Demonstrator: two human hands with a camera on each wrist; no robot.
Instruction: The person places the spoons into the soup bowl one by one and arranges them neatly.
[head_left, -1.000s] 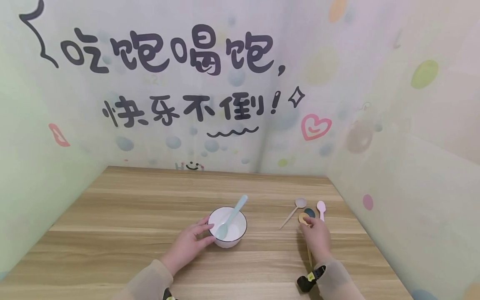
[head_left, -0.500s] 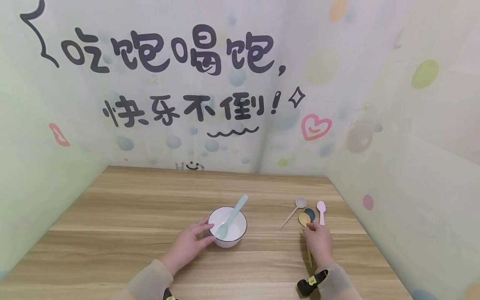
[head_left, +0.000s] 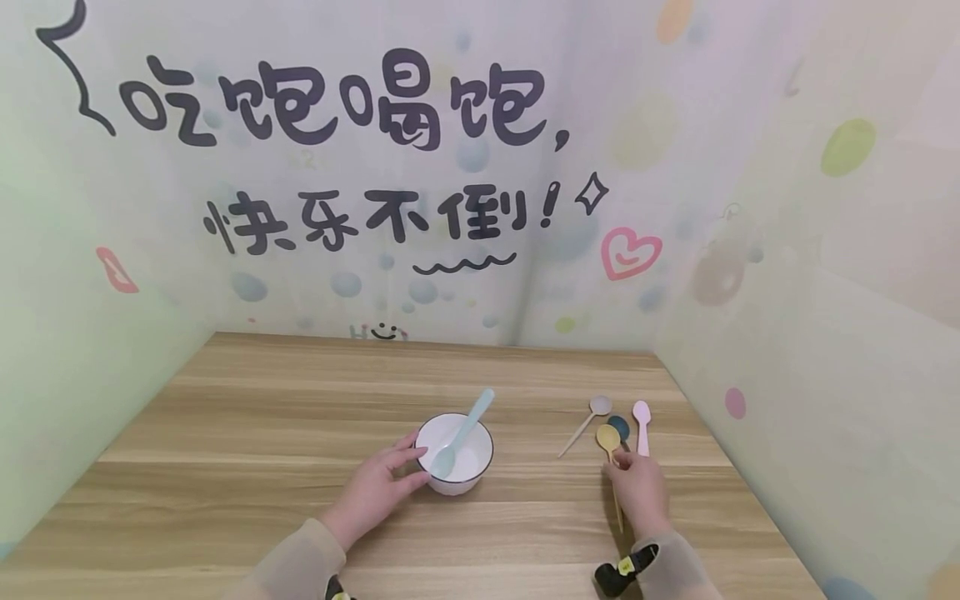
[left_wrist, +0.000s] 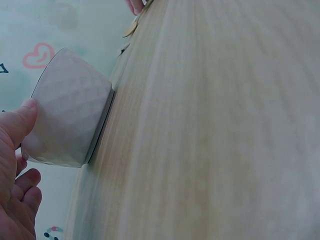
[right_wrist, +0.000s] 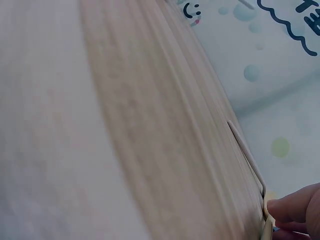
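My left hand [head_left: 377, 490] holds a white bowl [head_left: 480, 458] at its left rim, fingers over the edge and thumb on the outer wall. Faceted sides show on this bowl [left_wrist: 72, 107] in the left wrist view. A light blue spoon [head_left: 468, 432] leans inside it, handle past the far rim. On the right, my right hand [head_left: 640, 490] pinches the handle of a yellow spoon [head_left: 608, 437] just below its head; the handle's tail shows beneath the hand. A dark teal spoon [head_left: 619, 426] lies right behind, partly hidden by the yellow spoon and hand.
A pink spoon [head_left: 642, 419] lies to the right of the teal one. Left of them is a spoon with a greyish head [head_left: 600, 406] and pale handle. The wood-grain table [head_left: 262, 417] meets printed walls at the back and sides.
My right hand has slid from the yellow spoon's head down onto its handle, uncovering the head. The left hand and the bowl stay put.
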